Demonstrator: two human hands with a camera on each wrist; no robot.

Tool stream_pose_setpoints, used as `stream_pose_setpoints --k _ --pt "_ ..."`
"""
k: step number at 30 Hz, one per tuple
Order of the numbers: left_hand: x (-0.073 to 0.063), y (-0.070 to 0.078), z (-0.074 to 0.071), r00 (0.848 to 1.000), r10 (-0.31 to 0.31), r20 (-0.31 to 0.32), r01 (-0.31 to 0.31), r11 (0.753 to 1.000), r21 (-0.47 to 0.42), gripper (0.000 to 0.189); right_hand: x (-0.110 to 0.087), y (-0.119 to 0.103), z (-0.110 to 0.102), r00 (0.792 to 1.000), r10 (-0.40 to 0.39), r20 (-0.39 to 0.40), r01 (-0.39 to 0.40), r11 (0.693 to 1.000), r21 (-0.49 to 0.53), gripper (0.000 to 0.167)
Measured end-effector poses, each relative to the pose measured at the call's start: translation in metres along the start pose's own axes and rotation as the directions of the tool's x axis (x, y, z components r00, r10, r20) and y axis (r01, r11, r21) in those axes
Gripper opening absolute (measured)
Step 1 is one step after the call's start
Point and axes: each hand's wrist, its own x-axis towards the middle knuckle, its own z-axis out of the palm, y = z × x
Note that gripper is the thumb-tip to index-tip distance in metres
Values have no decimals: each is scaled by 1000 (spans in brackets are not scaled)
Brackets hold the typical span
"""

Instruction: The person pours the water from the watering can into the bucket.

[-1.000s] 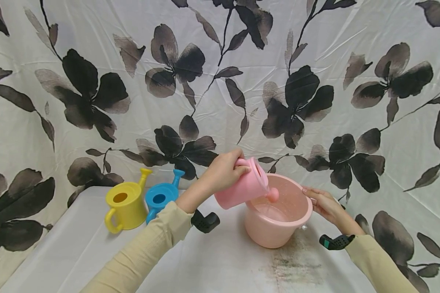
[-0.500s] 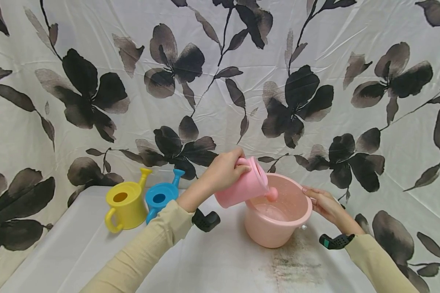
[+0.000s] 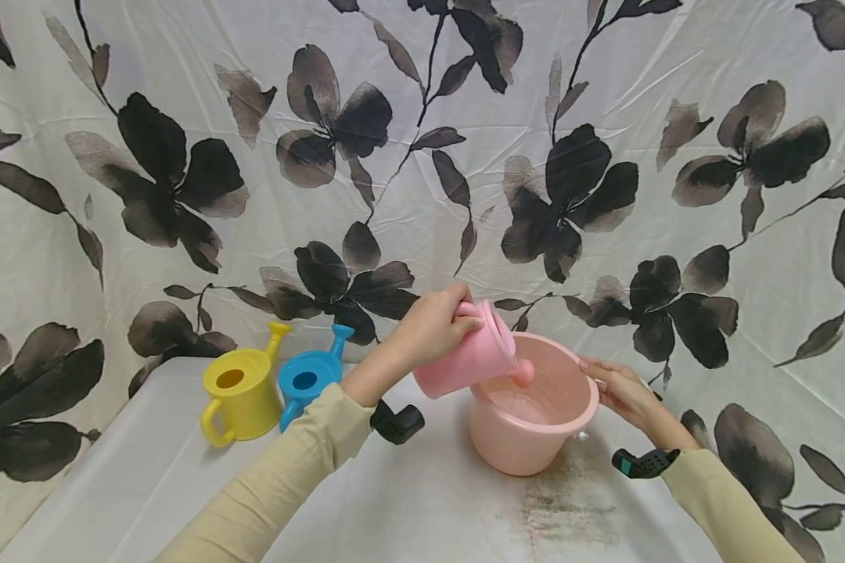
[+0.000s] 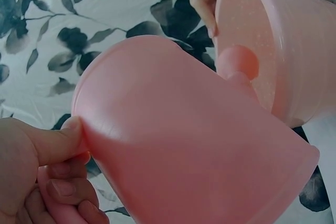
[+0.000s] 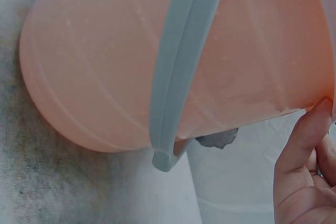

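Observation:
My left hand (image 3: pixel 436 324) grips the handle of a pink watering can (image 3: pixel 465 360), thumb pressed against its body in the left wrist view. The can is tilted, and its round spout head (image 3: pixel 523 373) hangs within the mouth of a light pink bucket (image 3: pixel 524 453). Upright on the table, the bucket shows droplets on its inner wall. My right hand (image 3: pixel 627 395) holds the bucket's rim at the right; in the right wrist view the thumb (image 5: pixel 317 124) presses just under that rim. Whether water is flowing from the spout cannot be made out.
A yellow watering can (image 3: pixel 242 395) and a blue watering can (image 3: pixel 311 375) stand side by side at the table's left. The bucket's pale handle (image 5: pixel 176 77) hangs along its side. Dark smudges (image 3: pixel 570 508) mark the white tabletop (image 3: pixel 408 508). A floral cloth (image 3: pixel 422 195) hangs behind.
The pink watering can's body has risen very slightly in the left hand, its spout staying within the bucket's mouth. The right hand and the bucket keep their places.

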Motion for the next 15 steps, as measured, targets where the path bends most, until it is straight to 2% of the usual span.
stream_pose_setpoints --k 15 --pt "-2 -2 1 1000 23 8 -23 1000 10 17 -5 0 4 1000 -4 -10 4 1000 -10 70"
